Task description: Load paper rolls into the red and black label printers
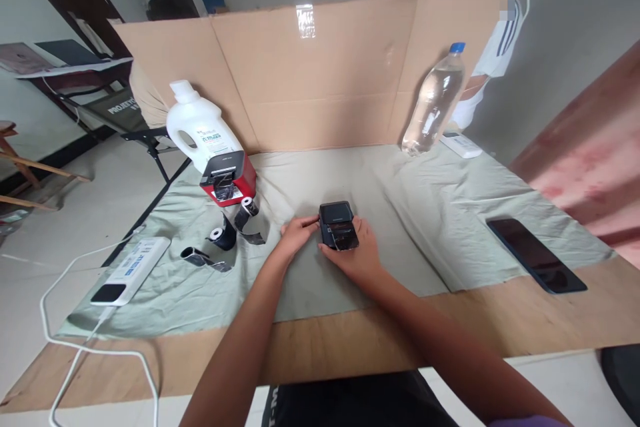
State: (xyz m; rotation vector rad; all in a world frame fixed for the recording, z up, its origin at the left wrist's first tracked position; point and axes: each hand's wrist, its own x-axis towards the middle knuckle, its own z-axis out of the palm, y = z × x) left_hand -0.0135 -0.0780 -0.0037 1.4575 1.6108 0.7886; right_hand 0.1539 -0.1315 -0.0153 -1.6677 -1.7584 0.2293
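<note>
Black and boxy, the small device [336, 215] sits on a pale green cloth [420, 213] near the middle of the worktop [320, 347]. The right hand [361, 257] grips it at its right side and near edge. The left hand [297, 235] is bent at the fingers, a fingertip at the device's left edge; I cannot tell whether it grips. To the left lie three dark rolls [229, 233]; just beyond them a red and black box [245, 177] stands in front of a white jug [203, 128]. Near left, a white block [137, 265] has a cable [90, 349] attached. On the right lies a dark phone [535, 253]; far right, a clear bottle [434, 103] with a blue cap [457, 48] stands before a cardboard sheet [320, 67].
</note>
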